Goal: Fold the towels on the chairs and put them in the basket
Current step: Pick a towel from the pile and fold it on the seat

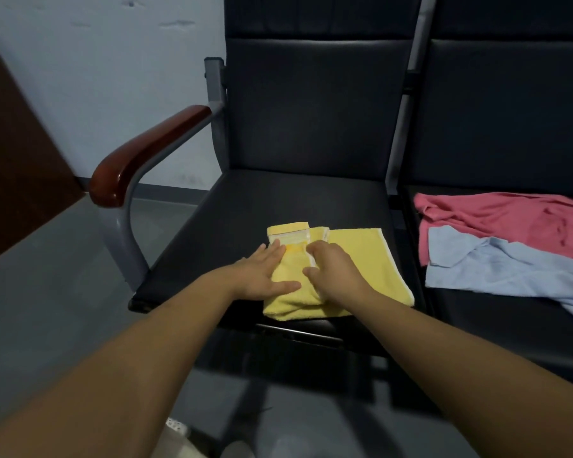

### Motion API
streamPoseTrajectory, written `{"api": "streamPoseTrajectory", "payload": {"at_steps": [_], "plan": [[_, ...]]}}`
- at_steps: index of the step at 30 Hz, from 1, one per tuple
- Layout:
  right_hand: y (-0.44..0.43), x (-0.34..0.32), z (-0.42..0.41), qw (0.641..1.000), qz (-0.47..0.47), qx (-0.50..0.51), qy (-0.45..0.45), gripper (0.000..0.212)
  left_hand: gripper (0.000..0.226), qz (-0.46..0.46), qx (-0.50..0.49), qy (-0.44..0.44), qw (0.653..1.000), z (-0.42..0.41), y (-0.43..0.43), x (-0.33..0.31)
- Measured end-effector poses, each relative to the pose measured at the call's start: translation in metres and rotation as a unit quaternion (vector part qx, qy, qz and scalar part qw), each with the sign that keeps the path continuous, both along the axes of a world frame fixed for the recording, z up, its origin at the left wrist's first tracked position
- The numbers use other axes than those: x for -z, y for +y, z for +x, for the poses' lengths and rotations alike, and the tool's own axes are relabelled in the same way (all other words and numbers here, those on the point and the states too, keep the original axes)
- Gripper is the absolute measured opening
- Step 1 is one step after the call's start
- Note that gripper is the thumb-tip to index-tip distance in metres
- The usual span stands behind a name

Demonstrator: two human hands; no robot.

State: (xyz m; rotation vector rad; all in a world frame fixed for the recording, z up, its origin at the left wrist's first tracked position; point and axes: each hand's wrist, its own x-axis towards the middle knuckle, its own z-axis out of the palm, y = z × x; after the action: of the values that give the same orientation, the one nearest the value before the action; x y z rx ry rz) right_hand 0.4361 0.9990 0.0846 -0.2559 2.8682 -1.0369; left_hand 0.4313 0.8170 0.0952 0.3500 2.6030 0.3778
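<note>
While both grips rest on it, the towel (371,259) lies half-folded on the seat (278,200).
Under the left grip (265,272), flat with straight fingers, is the folded part; the right grip (331,272) pinches the fold's edge (white hem).

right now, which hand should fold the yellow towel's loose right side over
Right, likely. The right hand grips the yellow towel at the fold, beside the flat loose side, while the left hand lies flat on the folded part, pinning it.
</note>
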Motion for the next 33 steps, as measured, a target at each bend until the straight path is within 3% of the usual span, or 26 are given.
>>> {"api": "streamPoseTrajectory", "payload": {"at_steps": [3,5,8,10,12,14,17,21,23,25,28,30,32,33], "plan": [[0.003,-0.005,0.0,0.997,0.069,-0.007,0.025,0.048,0.098,0.007,-0.005,-0.001,1.0,0.0,0.0,0.005],[0.004,-0.013,0.004,0.993,0.103,-0.051,0.037,0.051,0.09,0.06,-0.037,0.036,0.997,-0.002,-0.002,0.004],[0.007,-0.011,0.009,0.98,0.167,-0.112,-0.009,0.053,0.056,0.157,-0.2,0.169,0.952,-0.007,-0.007,-0.002],[0.007,0.003,0.013,0.973,0.193,-0.118,-0.042,0.055,0.034,0.189,-0.321,0.144,0.917,-0.01,-0.01,-0.004],[0.004,0.015,0.018,0.972,0.198,-0.118,-0.033,0.056,0.022,0.224,-0.381,0.049,0.896,-0.008,-0.008,-0.004],[-0.004,0.02,0.02,0.979,0.166,-0.111,-0.032,0.055,0.02,0.252,-0.413,-0.019,0.875,-0.004,-0.004,-0.006],[-0.025,0.019,0.019,0.988,0.103,-0.103,-0.059,0.052,0.026,0.282,-0.441,-0.043,0.851,0.0,-0.005,-0.014],[-0.051,0.004,0.017,0.984,-0.071,-0.092,-0.136,0.052,0.042,0.273,-0.447,0.027,0.851,0.002,-0.025,-0.023],[-0.055,-0.003,0.012,0.946,-0.235,-0.05,-0.216,0.045,0.034,0.274,-0.434,0.069,0.855,0.003,-0.03,-0.031],[-0.052,-0.011,0.003,0.886,-0.369,0.022,-0.279,0.04,0.031,0.273,-0.41,0.108,0.864,0.004,-0.026,-0.04],[-0.034,-0.026,-0.013,0.846,-0.44,0.089,-0.289,0.056,0.032,0.288,-0.355,0.11,0.883,0.008,-0.005,-0.052],[-0.014,-0.032,-0.016,0.822,-0.466,0.114,-0.306,0.063,0.034,0.368,-0.32,0.008,0.873,0.011,0.014,-0.057],[0.004,-0.03,-0.016,0.837,-0.436,0.148,-0.296,0.053,0.032,0.424,-0.301,-0.061,0.852,0.011,0.027,-0.056],[0.011,-0.029,-0.014,0.853,-0.402,0.168,-0.287,0.049,0.03,0.416,-0.295,-0.057,0.858,0.01,0.03,-0.053]]}}
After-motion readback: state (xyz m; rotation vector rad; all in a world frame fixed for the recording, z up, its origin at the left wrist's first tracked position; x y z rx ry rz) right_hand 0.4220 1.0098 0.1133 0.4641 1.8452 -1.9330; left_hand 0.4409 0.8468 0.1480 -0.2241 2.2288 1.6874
